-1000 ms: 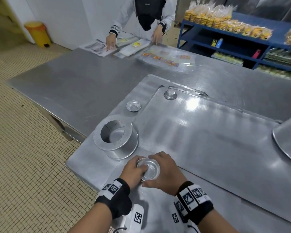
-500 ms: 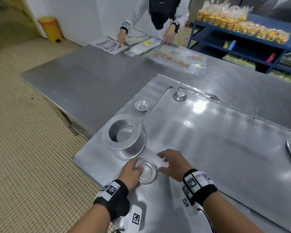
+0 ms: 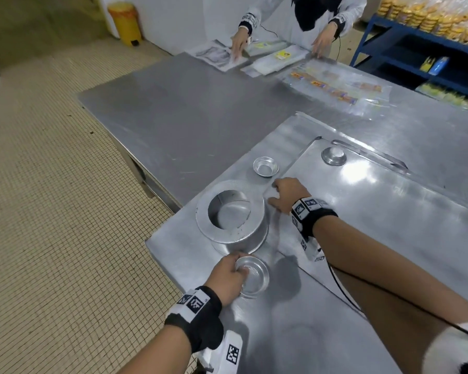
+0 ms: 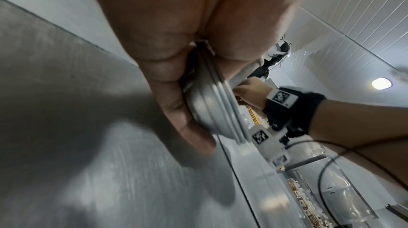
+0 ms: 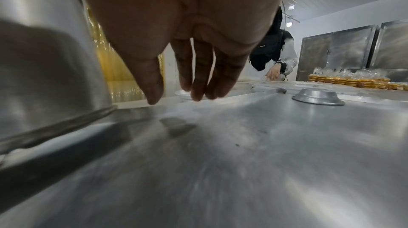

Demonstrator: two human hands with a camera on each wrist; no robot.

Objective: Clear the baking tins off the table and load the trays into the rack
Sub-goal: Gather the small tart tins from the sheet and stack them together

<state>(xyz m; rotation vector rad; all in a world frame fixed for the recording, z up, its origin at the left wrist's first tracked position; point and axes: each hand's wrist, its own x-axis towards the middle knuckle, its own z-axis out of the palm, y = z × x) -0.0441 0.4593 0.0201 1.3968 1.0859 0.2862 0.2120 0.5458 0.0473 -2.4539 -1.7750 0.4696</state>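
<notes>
Your right hand (image 3: 287, 194) has left small tins (image 3: 251, 276), now spread near upright cup (image 3: 265, 166). Left hand (image 3: 227, 279) grip keeps pinching tins.

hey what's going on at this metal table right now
A person is gathering small baking tins. Their left hand grips a nested stack of small tins, while the right hand reaches, fingers open, toward another small tin sitting upright beyond the big ring-shaped tin. One more small tin lies upside down on the tray. Across the table, someone else sorts packets.
</notes>
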